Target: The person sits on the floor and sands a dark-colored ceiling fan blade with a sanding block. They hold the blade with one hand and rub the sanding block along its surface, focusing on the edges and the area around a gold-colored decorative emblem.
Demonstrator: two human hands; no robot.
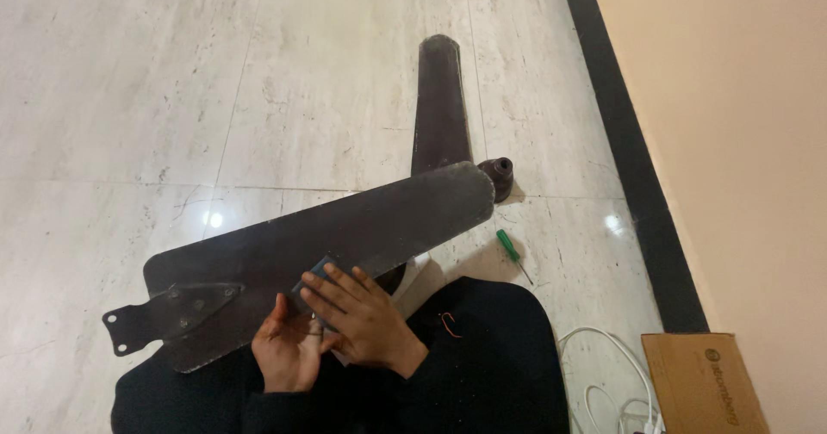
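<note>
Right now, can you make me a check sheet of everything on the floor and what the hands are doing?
Surface: pale marble floor, glossy, with light glare spots.
Job's things: dark fan blade with metal bracket lies across the lap; small blue-grey pad on the blade.
Clutter: second fan blade, dark cup-shaped part, green-handled screwdriver, cardboard box.
Hands: right hand presses the pad; left hand lies palm-up beside it at the blade's edge.
Cables: white cable coiled by the box.
Surroundings: peach wall, black skirting strip.
</note>
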